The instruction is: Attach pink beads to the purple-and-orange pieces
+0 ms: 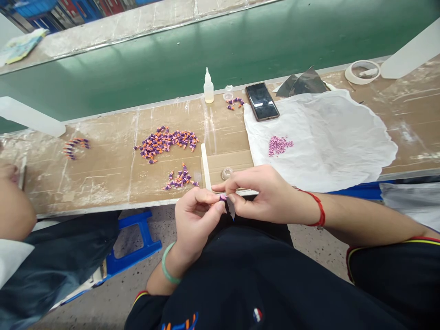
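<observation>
Pinching a small pink-and-purple piece (223, 197) at centre, the left hand (196, 224) and right hand (264, 195) are closing both grips together on it, just off the near edge of the table (103, 183). A pale sliver (231, 209) is hanging directly below the piece, its link to it unclear. A wooden stick (206, 166) is lying at 11 o'clock, just beyond the fingers, and a small clear ring (227, 173) is sitting at 12 o'clock. Farther out, a purple-and-orange pile (167, 143) is spreading at 10 o'clock, a glue bottle (208, 87) is standing at 12 o'clock, and pink beads (280, 145) are resting on a white plastic sheet (319, 142) at 2 o'clock. A co-worker's hand (8, 174) is entering at 9 o'clock. Risk: any slackening pinch could drop the piece over the table edge to the floor below, where something so small could be hard to find; a careless reach could tip the glue bottle.
</observation>
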`<act>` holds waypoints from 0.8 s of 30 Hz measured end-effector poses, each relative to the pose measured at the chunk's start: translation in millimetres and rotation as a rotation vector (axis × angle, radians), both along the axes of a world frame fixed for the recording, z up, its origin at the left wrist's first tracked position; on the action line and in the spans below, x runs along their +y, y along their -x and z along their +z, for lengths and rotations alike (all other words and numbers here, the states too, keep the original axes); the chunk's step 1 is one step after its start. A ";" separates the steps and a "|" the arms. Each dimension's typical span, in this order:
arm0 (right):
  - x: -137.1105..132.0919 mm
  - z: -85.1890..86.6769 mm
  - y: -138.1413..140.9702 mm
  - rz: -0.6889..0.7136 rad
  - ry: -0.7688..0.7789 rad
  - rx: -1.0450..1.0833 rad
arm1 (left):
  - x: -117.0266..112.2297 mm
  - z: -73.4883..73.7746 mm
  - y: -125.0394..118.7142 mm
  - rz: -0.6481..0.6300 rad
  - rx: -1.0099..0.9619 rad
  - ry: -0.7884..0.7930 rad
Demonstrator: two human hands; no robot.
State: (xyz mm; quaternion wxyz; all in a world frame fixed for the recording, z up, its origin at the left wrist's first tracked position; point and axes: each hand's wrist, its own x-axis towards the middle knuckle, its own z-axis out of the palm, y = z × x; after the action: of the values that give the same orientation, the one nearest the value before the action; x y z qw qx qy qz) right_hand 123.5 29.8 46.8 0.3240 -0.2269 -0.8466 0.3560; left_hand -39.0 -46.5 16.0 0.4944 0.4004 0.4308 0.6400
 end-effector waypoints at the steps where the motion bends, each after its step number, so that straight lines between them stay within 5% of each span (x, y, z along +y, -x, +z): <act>1: 0.2 0.4 -0.4 0.005 0.010 0.000 | -0.1 0.5 0.2 0.006 0.004 0.015; 8: 8.9 8.9 -4.9 0.084 0.286 -0.084 | 9.3 12.6 4.6 -0.102 -0.253 0.305; 12: 10.2 12.9 -3.1 0.076 0.232 -0.004 | 11.7 21.1 5.4 -0.177 -0.366 0.425; 24: 11.7 21.9 -3.1 0.146 0.198 -0.091 | 6.2 25.1 1.7 -0.189 -0.328 0.299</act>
State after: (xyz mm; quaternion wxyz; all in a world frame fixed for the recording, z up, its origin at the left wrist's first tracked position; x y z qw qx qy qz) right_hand 126.5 41.5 68.7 0.2346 -0.2113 -0.8354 0.4500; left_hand -40.7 -40.3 41.1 0.6693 0.2519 0.3953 0.5764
